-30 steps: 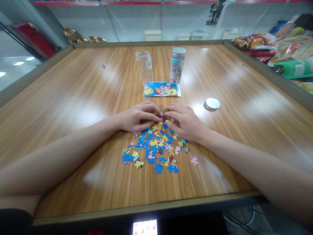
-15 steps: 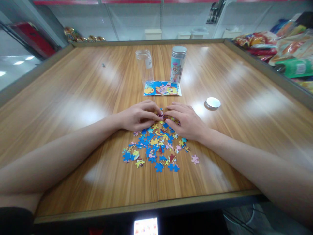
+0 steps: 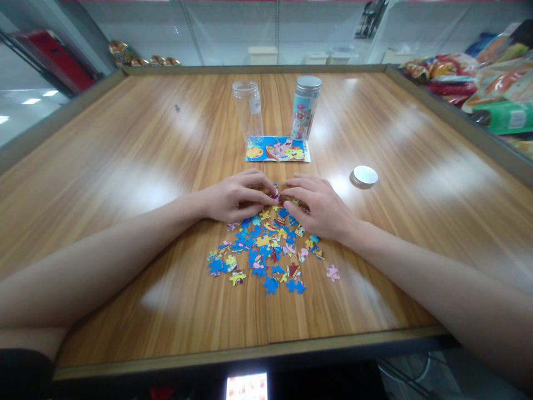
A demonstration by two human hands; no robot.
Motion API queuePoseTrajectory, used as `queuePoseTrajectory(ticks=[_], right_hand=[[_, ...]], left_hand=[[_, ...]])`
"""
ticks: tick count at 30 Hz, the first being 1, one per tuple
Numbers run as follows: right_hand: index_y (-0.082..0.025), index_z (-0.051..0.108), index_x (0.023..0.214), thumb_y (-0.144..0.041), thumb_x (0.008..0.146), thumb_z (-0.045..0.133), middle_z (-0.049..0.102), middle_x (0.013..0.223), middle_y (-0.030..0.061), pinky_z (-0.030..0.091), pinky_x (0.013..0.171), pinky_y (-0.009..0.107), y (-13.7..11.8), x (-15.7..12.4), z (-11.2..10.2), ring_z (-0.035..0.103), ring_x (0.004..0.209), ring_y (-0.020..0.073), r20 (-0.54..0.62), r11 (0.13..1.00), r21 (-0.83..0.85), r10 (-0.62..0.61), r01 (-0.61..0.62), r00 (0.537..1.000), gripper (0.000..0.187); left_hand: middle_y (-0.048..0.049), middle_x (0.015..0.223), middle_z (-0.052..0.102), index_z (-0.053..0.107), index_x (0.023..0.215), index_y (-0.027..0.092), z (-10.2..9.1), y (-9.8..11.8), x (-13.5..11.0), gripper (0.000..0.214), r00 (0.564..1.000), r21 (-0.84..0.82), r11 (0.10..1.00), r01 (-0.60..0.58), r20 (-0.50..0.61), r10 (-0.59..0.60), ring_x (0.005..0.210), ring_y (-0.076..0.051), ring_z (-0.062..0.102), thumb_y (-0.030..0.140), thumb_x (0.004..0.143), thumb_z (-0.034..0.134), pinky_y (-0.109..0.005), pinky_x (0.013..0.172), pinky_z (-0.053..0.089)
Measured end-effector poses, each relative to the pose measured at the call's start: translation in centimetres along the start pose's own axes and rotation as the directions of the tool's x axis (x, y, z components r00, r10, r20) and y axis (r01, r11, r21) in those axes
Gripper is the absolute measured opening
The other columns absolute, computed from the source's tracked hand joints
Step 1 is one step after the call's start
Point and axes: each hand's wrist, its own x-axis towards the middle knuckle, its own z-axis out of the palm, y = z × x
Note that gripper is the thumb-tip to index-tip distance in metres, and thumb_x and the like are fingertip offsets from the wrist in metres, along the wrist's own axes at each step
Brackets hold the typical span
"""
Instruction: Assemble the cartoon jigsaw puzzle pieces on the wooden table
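Note:
A loose heap of jigsaw puzzle pieces (image 3: 263, 240), mostly blue and yellow with some pink and red, lies on the wooden table in front of me. At its far edge my left hand (image 3: 238, 195) rests with bent fingers, their tips on a small purple and pink puzzle piece (image 3: 275, 195). My right hand (image 3: 320, 204) faces it from the other side, fingers apart, index fingertip against the same piece and thumb spread over the heap. Both palms are hidden, and some pieces lie partly under the fingers.
Beyond the hands lies a cartoon picture card (image 3: 278, 150). Behind it stand a clear open jar (image 3: 249, 114) and a labelled canister (image 3: 306, 108) with a silver lid. A loose silver lid (image 3: 364, 176) lies to the right. Packaged goods (image 3: 499, 89) sit past the table's right edge.
Both hands hold nearly the same pose at the far edge of the heap. The view has shifted slightly; the pieces show no clear movement.

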Motion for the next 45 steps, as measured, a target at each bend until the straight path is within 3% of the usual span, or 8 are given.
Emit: queuePoseTrajectory(ticks=[28,45], right_hand=[[-0.019,0.070,0.111,-0.025,0.097,0.055,0.071,0.122,0.0099,0.044,0.109,0.048,-0.40,-0.59,-0.48,0.057,0.128,0.0272,-0.068,0.999,0.050,0.016,-0.013,0.998,0.021],[-0.020,0.072,0.104,-0.025,0.097,0.055,0.073,0.113,0.0096,0.046,0.102,0.046,-0.03,-0.04,-0.18,0.063,0.114,0.0267,-0.060,0.997,0.073,0.016,-0.011,0.998,0.020]], left_hand=[[-0.0129,0.121,0.069,0.070,0.126,0.026,-0.27,0.83,0.07,0.038,0.999,-0.048,0.998,0.049,-0.018,-0.050,0.112,-0.025,0.064,0.015,0.090,0.065,-0.045,0.097,0.054],[-0.0128,0.123,0.068,0.070,0.126,0.026,-0.12,0.09,-0.05,0.035,0.999,-0.036,0.999,0.038,-0.006,-0.039,0.112,-0.024,0.064,0.018,0.091,0.065,-0.043,0.099,0.051]])
